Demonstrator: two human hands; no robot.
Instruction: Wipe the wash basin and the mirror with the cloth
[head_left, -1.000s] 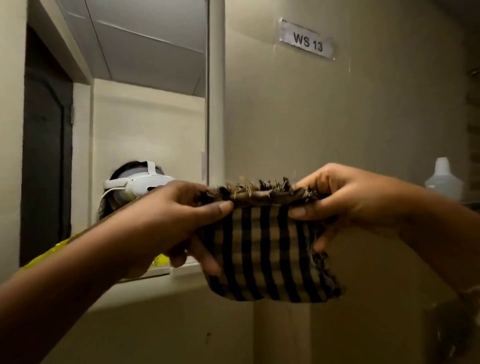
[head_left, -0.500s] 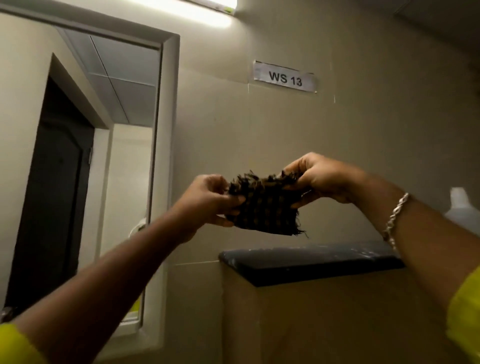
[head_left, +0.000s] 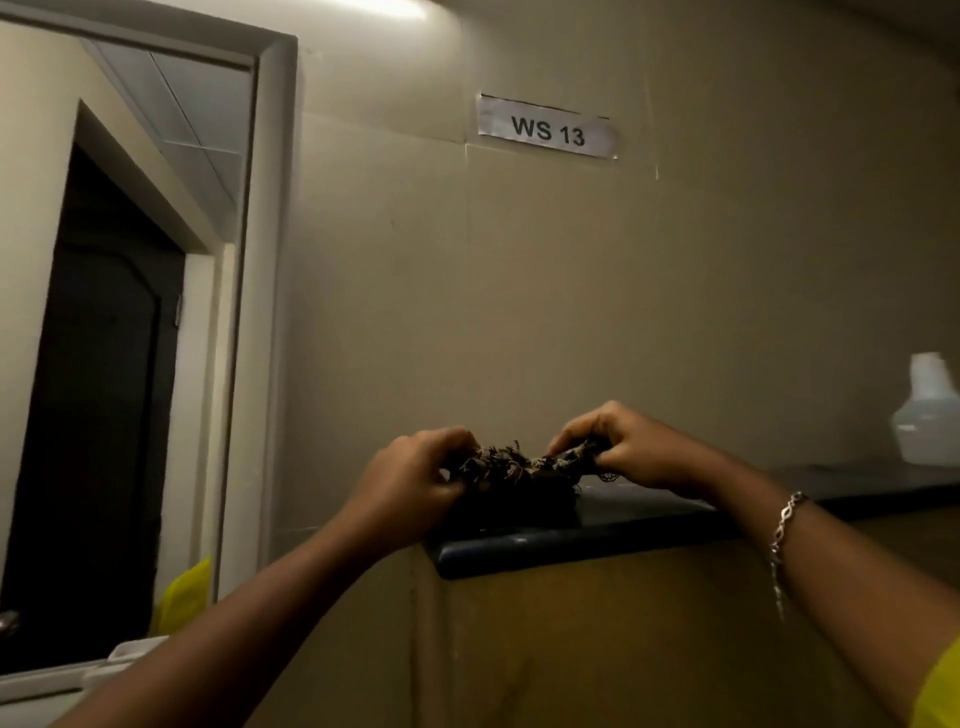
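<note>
The dark striped cloth (head_left: 519, 475) with a frayed fringe lies bunched on the left end of a black ledge (head_left: 582, 535). My left hand (head_left: 415, 475) grips its left end and my right hand (head_left: 628, 449) grips its right end, both resting at the ledge. The mirror (head_left: 119, 332) in a pale frame fills the left side and reflects a dark doorway and a ceiling. The wash basin is out of view.
A translucent plastic bottle (head_left: 927, 415) stands on the ledge at the far right. A paper label reading WS 13 (head_left: 548, 130) is stuck on the beige wall above. A silver bracelet (head_left: 784, 525) hangs on my right wrist.
Both hands came down from in front of the wall, lowering the cloth from a spread, hanging shape to a bunch on the black ledge.
</note>
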